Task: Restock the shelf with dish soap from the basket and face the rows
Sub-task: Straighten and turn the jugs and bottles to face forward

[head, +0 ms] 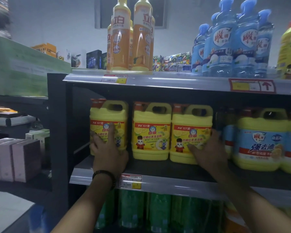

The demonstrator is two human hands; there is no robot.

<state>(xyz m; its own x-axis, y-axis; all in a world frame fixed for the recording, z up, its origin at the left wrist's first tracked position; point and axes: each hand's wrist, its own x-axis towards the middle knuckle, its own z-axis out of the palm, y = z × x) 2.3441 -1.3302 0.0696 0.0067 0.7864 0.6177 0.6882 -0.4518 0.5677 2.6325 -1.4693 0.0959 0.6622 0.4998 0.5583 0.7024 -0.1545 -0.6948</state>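
Note:
Three yellow dish soap jugs with red caps stand in a row on the middle shelf (158, 167). My left hand (107, 148) lies spread against the front of the left jug (107, 115), fingers pointing up over its label. The middle jug (150, 132) stands untouched between my hands. My right hand (208, 152) wraps the lower right corner of the right jug (190, 125), thumb on the label and fingers round its side. The basket is out of view.
Jugs with blue labels (260, 142) stand right of the yellow row. On the top shelf are orange bottles (129, 39), blue bottles (233, 41) and a yellow bottle (289, 49). Green bottles (158, 212) fill the shelf below. Boxes (15, 158) sit on a rack to the left.

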